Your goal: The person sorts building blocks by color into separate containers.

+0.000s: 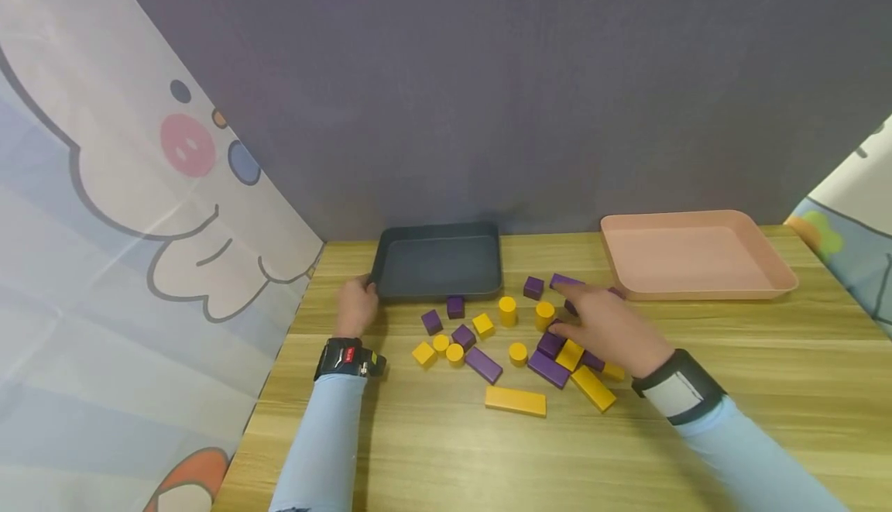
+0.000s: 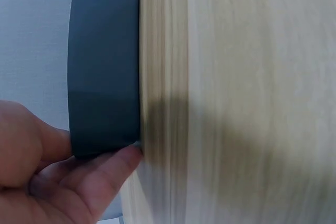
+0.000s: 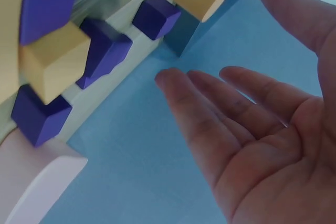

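My left hand [image 1: 357, 308] holds the front left corner of a dark blue-grey tray [image 1: 442, 262]. In the left wrist view, the thumb is at the tray's rim and the fingers [image 2: 107, 174] are bent against its lower edge. Over the right part of a spread of wooden blocks is my right hand [image 1: 615, 329], palm empty, thumb apart from the extended fingers [image 3: 194, 124]. Beneath and beside it lie a yellow cylinder [image 1: 545, 315], a purple slab [image 1: 548, 369] and a yellow cube [image 1: 570, 355]. Parts of several blocks are hidden behind this hand.
A pink tray [image 1: 770, 286] stands at the back right, by the grey wall panel [image 1: 557, 94]. Between my hands lie more yellow and purple pieces, among them a purple slab [image 1: 484, 365] and a long yellow block [image 1: 516, 401]. A printed cloth [image 1: 139, 280] borders the table's left side.
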Motion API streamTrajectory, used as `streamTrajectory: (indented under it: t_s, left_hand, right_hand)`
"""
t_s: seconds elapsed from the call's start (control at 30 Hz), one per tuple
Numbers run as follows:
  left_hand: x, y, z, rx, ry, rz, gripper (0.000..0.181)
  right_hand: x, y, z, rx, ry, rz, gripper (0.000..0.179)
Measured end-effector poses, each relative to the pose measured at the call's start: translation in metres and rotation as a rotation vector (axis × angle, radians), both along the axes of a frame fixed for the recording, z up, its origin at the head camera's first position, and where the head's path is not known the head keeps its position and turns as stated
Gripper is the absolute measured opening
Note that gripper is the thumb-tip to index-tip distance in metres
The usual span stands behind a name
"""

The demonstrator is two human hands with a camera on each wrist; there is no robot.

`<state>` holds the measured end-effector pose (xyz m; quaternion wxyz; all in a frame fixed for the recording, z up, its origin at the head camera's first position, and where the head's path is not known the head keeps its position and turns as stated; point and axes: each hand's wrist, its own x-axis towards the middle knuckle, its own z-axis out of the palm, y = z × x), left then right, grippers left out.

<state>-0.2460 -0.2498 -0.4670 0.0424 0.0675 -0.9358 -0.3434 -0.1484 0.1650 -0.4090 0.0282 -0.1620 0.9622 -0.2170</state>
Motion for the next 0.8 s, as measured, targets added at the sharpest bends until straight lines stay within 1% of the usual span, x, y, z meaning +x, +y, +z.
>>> streamTrajectory:
  t_s: [0.03, 0.13, 0.3, 0.47, 0.57, 0.63, 0.8]
  left_hand:
    - [-0.001, 0.0, 0.0, 0.006, 0.003, -0.004, 0.041]
    - [-0.003, 0.0, -0.001, 0.023, 0.011, -0.017, 0.041]
    - [-0.003, -0.001, -0.002, 0.045, -0.003, -0.027, 0.042]
    - [-0.002, -0.003, -0.003, 0.047, -0.01, -0.029, 0.042]
    - [-0.003, -0.004, -0.003, 0.038, -0.02, -0.032, 0.042]
    - [-0.003, -0.005, -0.004, 0.033, -0.037, -0.038, 0.043]
    - [-0.005, -0.008, -0.003, 0.042, -0.087, -0.05, 0.045]
  right_hand:
    - [-0.002, -0.003, -0.001, 0.004, -0.013, -0.002, 0.067]
    - [-0.009, -0.01, -0.004, 0.015, -0.048, 0.001, 0.051]
    - [-0.018, -0.02, -0.007, 0.019, -0.091, 0.017, 0.04]
    - [-0.024, -0.029, -0.011, 0.056, -0.071, 0.018, 0.027]
    - [-0.027, -0.032, -0.015, 0.065, -0.061, 0.02, 0.028]
    - [-0.029, -0.033, -0.018, 0.065, -0.068, 0.02, 0.029]
    - [-0.033, -0.034, -0.02, 0.049, -0.046, 0.046, 0.019]
